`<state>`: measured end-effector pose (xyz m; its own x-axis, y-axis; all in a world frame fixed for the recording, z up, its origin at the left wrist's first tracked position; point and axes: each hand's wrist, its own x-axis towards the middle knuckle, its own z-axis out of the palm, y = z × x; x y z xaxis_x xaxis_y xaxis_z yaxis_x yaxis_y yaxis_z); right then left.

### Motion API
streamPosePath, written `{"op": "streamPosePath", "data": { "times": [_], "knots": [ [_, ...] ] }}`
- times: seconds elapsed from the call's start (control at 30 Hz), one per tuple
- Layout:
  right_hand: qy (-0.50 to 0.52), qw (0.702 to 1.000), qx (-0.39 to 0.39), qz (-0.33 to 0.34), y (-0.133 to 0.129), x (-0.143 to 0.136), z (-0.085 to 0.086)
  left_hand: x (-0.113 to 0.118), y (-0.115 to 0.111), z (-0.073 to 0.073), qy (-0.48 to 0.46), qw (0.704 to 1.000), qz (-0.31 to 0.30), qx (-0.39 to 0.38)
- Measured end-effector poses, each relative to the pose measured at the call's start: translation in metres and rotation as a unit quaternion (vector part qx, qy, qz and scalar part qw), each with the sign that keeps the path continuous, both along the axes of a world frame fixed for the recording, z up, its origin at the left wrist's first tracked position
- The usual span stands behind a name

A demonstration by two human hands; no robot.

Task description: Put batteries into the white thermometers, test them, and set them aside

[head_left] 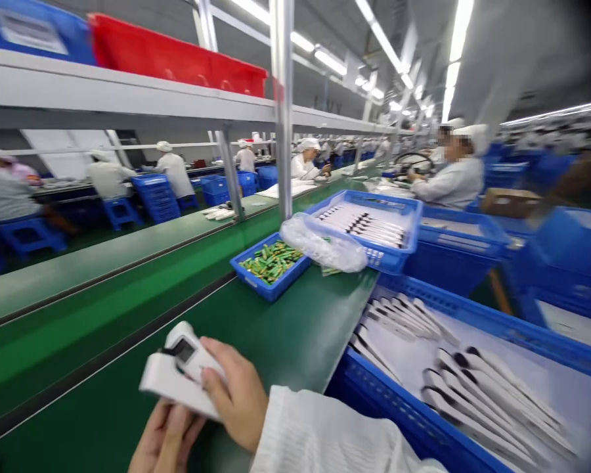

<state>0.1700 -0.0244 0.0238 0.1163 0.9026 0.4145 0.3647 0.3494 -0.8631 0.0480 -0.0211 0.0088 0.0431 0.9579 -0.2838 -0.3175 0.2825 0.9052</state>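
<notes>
Over the green work surface, both hands hold a white plastic housing (190,374) with a small grey display window and a dark part beside it. A curved gap runs between its upper and lower parts; whether these are joined I cannot tell. My right hand (241,387) grips its right end, thumb on the near face and fingers over the top. Below it, the bent fingers of my left hand (170,437) press against the underside. The blue tray (270,289) beyond my hands holds many small green circuit boards (276,259).
A clear plastic bag (325,243) lies beside a blue crate (391,259) of white parts with dark ends. At right, a large blue bin (374,381) holds rows of long white pieces (492,401). A metal post (282,118) and shelf stand ahead. A co-worker (453,171) sits further along.
</notes>
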Motion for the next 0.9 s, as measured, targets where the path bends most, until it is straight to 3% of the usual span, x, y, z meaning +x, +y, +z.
{"op": "streamPosePath", "data": {
  "times": [0.1, 0.2, 0.33, 0.43, 0.47, 0.5, 0.67, 0.8, 0.9],
  "knots": [
    [0.016, 1.000, -0.002, 0.016, 0.018, -0.004, -0.002, -0.001, 0.006, 0.012, -0.083, 0.996, 0.034, -0.025],
    [0.202, 0.971, -0.098, 0.086, 0.040, -0.005, -0.003, -0.015, 0.011, 0.019, -0.195, 0.978, 0.045, -0.060],
    [0.313, 0.889, -0.209, 0.261, 0.064, -0.005, -0.002, -0.045, 0.016, 0.020, -0.363, 0.929, -0.036, -0.052],
    [0.401, 0.785, -0.242, 0.404, 0.070, -0.008, -0.004, -0.057, 0.017, 0.017, -0.395, 0.915, -0.068, -0.037],
    [0.419, 0.770, -0.239, 0.418, 0.070, -0.010, -0.006, -0.058, 0.018, 0.016, -0.391, 0.917, -0.072, -0.032],
    [0.425, 0.773, -0.230, 0.411, 0.070, -0.011, -0.008, -0.058, 0.018, 0.015, -0.381, 0.921, -0.074, -0.025],
    [0.384, 0.843, -0.174, 0.334, 0.058, -0.014, -0.014, -0.054, 0.018, 0.016, -0.224, 0.973, -0.023, 0.058],
    [0.357, 0.858, -0.162, 0.332, 0.049, -0.014, -0.012, -0.057, 0.018, 0.016, -0.034, 0.998, 0.004, 0.059],
    [0.347, 0.862, -0.174, 0.326, 0.044, -0.014, -0.012, -0.060, 0.020, 0.008, 0.095, 0.994, 0.004, 0.055]
  ]
}}
